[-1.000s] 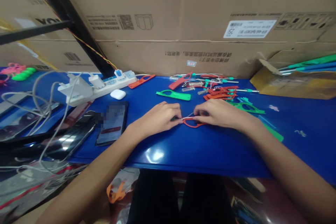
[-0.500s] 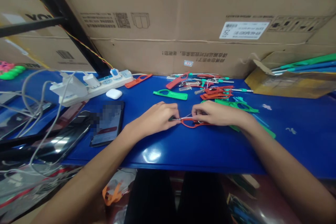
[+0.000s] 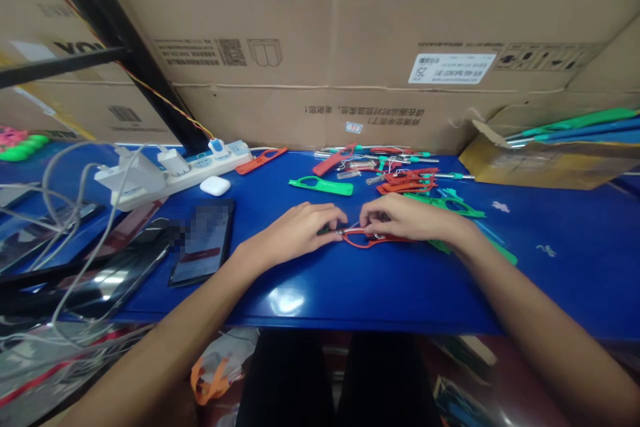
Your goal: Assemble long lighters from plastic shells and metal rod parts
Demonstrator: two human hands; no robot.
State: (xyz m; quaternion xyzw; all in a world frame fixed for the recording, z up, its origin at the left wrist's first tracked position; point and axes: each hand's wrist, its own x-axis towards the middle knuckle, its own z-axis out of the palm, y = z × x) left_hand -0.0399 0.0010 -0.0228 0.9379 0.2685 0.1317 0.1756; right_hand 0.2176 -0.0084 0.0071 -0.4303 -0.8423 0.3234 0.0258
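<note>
A red plastic lighter casing (image 3: 356,241) with a finger loop lies on the blue table between my hands. My left hand (image 3: 313,227) is curled at its left end, thumb and fingertips around the narrow tip, where a bit of metal shows. Above the loop, my right hand (image 3: 393,219) pinches a thin part at the casing's upper edge; a fine pale wire shows by the fingertips. The casing's right end runs beneath my right hand, partly hidden. Behind the hands lies a green lighter casing (image 3: 321,185), with red lighter casings (image 3: 407,181) piled to its right.
A cardboard box (image 3: 535,165) holding green and blue lighters stands at the right. To the left are a phone (image 3: 204,243), a white earphone case (image 3: 215,185) and a power strip (image 3: 203,167) with cables. A large carton (image 3: 310,33) backs the table (image 3: 310,293).
My left fingers have loosened slightly, with index finger and thumb further apart at the casing's tip. My right hand stays at the loop. The whole view has shifted a little downward.
</note>
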